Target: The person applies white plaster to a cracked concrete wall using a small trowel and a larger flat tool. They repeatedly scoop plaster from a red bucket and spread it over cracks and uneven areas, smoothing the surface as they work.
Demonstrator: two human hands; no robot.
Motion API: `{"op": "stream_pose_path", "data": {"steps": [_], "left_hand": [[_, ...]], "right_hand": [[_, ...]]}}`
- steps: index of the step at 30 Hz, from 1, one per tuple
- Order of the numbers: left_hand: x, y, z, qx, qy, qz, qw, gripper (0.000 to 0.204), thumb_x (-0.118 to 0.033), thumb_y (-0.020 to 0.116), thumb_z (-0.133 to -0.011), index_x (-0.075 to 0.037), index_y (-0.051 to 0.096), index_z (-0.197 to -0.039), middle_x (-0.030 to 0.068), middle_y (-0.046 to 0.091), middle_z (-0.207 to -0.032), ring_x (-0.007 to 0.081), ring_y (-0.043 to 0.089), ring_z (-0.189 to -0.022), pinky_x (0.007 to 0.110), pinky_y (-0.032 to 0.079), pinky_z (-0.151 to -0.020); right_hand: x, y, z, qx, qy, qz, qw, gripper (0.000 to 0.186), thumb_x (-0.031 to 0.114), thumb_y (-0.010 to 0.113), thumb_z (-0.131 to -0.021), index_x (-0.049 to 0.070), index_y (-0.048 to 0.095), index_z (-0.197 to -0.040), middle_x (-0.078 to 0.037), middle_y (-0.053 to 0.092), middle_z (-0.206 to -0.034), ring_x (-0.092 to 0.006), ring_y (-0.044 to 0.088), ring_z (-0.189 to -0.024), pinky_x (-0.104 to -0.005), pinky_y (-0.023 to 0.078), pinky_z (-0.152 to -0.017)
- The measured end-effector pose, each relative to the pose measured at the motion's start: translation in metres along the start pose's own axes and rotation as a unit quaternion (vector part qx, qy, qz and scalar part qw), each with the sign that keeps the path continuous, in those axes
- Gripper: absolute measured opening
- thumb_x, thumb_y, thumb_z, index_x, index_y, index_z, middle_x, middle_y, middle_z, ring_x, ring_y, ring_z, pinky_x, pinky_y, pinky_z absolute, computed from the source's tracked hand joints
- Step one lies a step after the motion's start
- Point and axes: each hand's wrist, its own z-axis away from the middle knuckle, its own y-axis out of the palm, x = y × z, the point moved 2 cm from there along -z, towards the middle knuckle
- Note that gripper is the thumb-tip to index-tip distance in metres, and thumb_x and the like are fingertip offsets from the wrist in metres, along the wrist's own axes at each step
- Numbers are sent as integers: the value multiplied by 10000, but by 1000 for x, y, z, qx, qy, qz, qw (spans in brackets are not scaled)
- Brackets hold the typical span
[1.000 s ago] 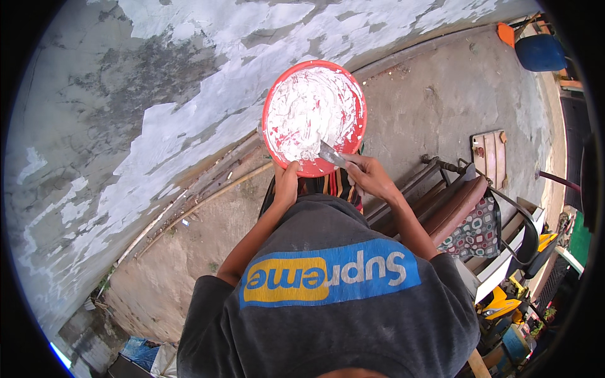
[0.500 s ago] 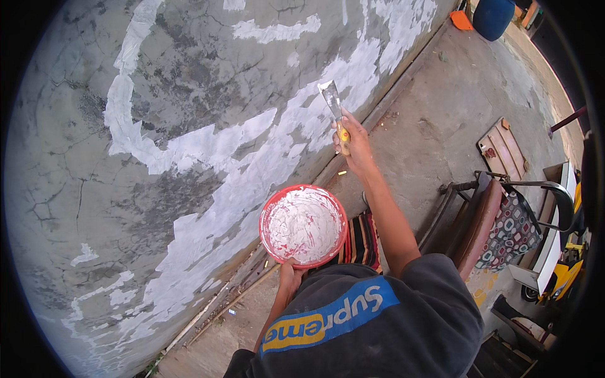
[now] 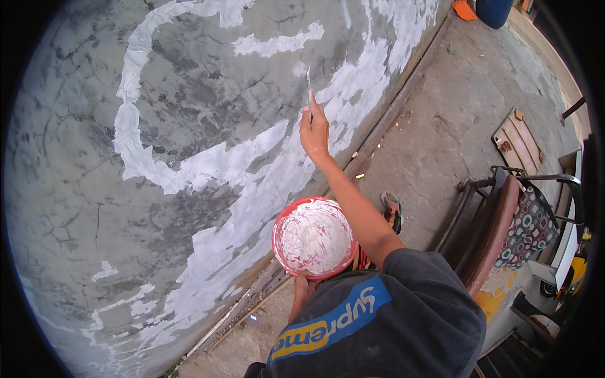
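My right hand (image 3: pixel 315 133) is raised in front of the cracked grey wall (image 3: pixel 195 82), closed round a putty knife (image 3: pixel 310 94). The knife is seen nearly edge-on, its thin blade pointing up at the wall; whether it touches the wall I cannot tell. Broad white filler patches (image 3: pixel 252 148) run across the wall in ragged bands. Below, my left hand (image 3: pixel 305 292) grips the near rim of a round red basin (image 3: pixel 276 247), its fingers mostly hidden beneath. White putty (image 3: pixel 318 236) coats the inside of the basin, with red showing through in streaks.
On the right stands a brown padded seat with a metal frame (image 3: pixel 491 236), a patterned cloth bag (image 3: pixel 528 230) beside it. A flat board (image 3: pixel 518 140) lies behind. Far off are a blue barrel (image 3: pixel 495 11) and an orange object (image 3: pixel 465 10). Thin sticks (image 3: pixel 242 318) line the wall's foot.
My right hand has moved left over the wall, and the putty knife has turned from flat-on to edge-on. A sandalled foot now shows beside the basin, which my left hand still holds.
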Motion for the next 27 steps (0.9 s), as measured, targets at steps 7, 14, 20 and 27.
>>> {"op": "stream_pose_path", "data": {"steps": [7,14,20,27], "left_hand": [[-3,-11,-12,-3,-13,-19,1000,531,-76,455,-754,121,384,-1242,264,523,-1229,393,539,-1144,504,437,-1019],[-14,8,-19,30,-13,-31,999,550,-42,465,-719,126,377,-1236,267,503,-1240,414,518,-1162,529,443,-1003],[-14,13,-28,50,-14,-27,998,618,4,464,-691,87,340,-1291,266,500,-1240,422,518,-1165,542,453,-991],[-19,20,-9,12,-8,-60,998,612,7,461,-689,91,336,-1283,281,506,-1210,439,564,-1082,550,483,-948]], "right_hand": [[0,15,-2,14,-22,10,1000,489,51,487,-947,19,375,-1422,-141,532,-896,-167,494,-726,-288,434,-686],[6,-39,-3,119,30,8,992,413,93,484,-929,11,507,-1333,-25,484,-660,-79,406,-581,-269,392,-549],[33,-70,-45,120,47,62,990,412,113,493,-890,-15,544,-1278,-172,510,-604,-218,472,-550,-346,436,-602],[23,-60,-10,182,46,82,979,426,101,505,-871,-19,542,-1279,-163,477,-592,-220,459,-544,-343,436,-593]]}}
